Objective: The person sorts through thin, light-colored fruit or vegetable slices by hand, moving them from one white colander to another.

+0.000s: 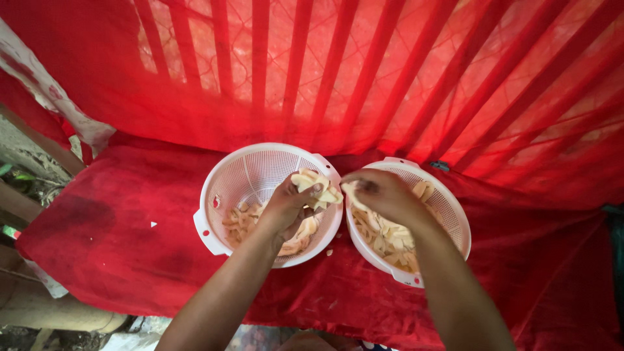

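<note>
Two white plastic colander baskets stand side by side on a red cloth. The left basket holds several pale cut slices in its bottom, and the right basket holds a larger heap of the same slices. Over the left basket's right rim, my left hand is closed around a bunch of pale slices. My right hand hovers over the right basket's left rim and pinches one slice between its fingertips. The two hands are close together, almost touching.
The red cloth covers a low table-like surface and hangs down behind as a backdrop with slanted bars of shadow. Small pale crumbs lie on the cloth near the baskets. Ground, a pipe and greenery show at the left edge.
</note>
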